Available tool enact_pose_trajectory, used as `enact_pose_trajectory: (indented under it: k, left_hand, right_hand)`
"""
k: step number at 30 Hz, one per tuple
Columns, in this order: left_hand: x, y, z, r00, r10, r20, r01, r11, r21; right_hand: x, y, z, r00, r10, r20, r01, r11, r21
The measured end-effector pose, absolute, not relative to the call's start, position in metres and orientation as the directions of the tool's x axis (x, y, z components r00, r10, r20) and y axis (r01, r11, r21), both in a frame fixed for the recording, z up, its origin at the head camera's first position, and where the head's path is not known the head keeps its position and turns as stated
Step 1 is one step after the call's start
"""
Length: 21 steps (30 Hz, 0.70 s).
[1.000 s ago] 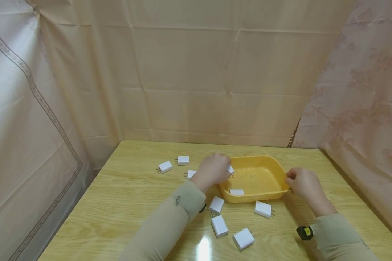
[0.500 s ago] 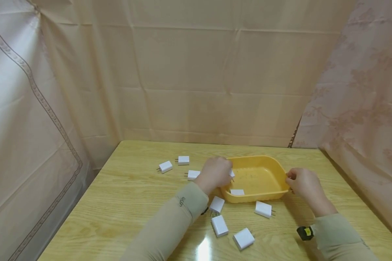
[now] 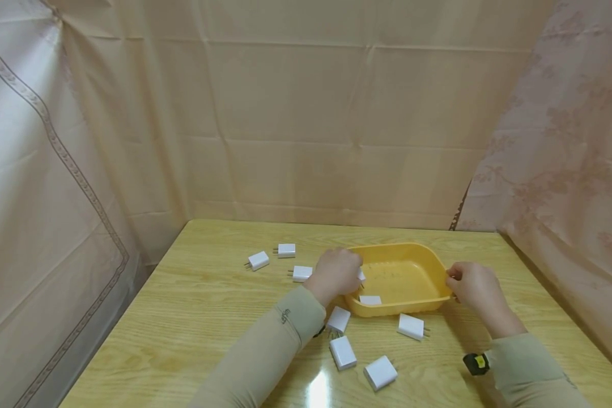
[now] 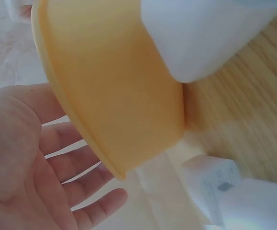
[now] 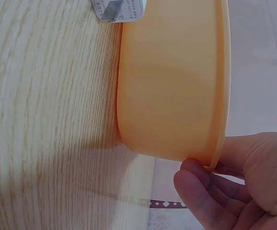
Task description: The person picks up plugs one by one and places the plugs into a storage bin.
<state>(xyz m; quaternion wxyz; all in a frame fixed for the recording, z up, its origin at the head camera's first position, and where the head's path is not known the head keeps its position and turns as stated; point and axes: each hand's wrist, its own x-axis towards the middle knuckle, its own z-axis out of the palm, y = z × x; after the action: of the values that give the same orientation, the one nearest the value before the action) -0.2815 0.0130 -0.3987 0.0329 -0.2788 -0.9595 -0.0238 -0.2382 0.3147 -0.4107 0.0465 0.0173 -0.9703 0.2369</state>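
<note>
In the head view, my left hand (image 3: 335, 273) reaches over the left rim of a yellow plastic basket (image 3: 408, 307). At its fingertips it holds a white plug-in charger (image 3: 362, 275), prongs down, just inside the basket; the hand covers most of it. The left wrist view has the fingertips hidden behind the basket wall (image 4: 114, 96). My right hand (image 3: 473, 284) pinches the basket's right rim between thumb and fingers, also plain in the right wrist view (image 5: 238, 182). Another white charger (image 3: 370, 300) lies in the basket by the near wall.
Several white chargers lie on the wooden table (image 3: 194, 317): one charger (image 3: 411, 327) in front of the basket, others nearer me, such as the charger (image 3: 380, 373), and more to the left, such as the charger (image 3: 287, 250). Beige cloth (image 3: 285, 113) hangs behind the table.
The left hand has shifted slightly down with the charger, which sits lower in the basket; the charger left of the wrist shows more fully. Right hand and basket have stayed put.
</note>
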Motion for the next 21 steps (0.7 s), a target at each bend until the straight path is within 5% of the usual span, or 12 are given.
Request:
enact_pose_trajectory:
  k: [21]
  left_hand:
    - [-0.2792, 0.0103, -0.3979, -0.838, 0.539, 0.083, 0.543, 0.839, 0.030]
  right_hand:
    - [-0.2368, 0.3129, -0.4091, -0.997, 0.003, 0.078, -0.034, 0.878, -0.477]
